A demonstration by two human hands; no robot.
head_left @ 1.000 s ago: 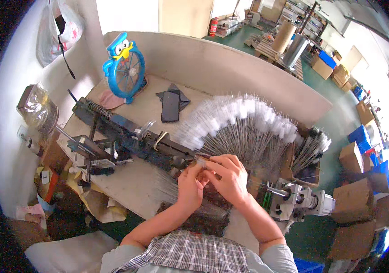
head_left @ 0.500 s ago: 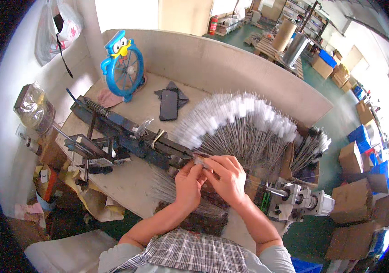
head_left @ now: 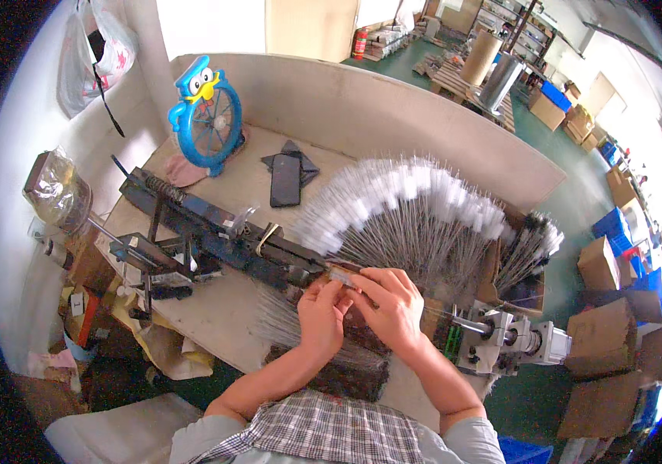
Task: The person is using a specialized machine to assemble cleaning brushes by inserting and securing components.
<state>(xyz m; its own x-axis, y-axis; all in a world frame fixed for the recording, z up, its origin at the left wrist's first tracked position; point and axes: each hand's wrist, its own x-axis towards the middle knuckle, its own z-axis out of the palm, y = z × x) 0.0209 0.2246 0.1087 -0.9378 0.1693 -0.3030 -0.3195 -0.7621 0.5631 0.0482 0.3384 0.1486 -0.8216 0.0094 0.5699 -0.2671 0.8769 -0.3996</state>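
At the right end of a black metal rail fixture (head_left: 226, 236), my two hands meet with fingers pinched. A small pale grey piece (head_left: 340, 275) lies at the fingertips; it may be a tuft of bristles, but its kind is not clear. My right hand (head_left: 393, 309) grips it from above, thumb and forefinger together. Close on the left, my left hand (head_left: 320, 313) pinches at its lower side. Beyond the hands fans a large heap of white-bristled wire brushes (head_left: 424, 232), their thin stems pointing toward me. Loose thin wires (head_left: 275, 319) lie beside my left wrist.
A motor-driven metal spindle (head_left: 501, 336) stands to the right. Behind it, a cardboard box (head_left: 489, 286) holds dark-bristled brushes (head_left: 528, 251). A blue cartoon-shaped fan (head_left: 208, 124) and a phone (head_left: 286, 180) rest at the back, before a low partition (head_left: 393, 97).
My right hand has shifted very slightly right and down, and more of the pale grey piece shows at the fingertips. The left hand stays pinched in nearly the same place.
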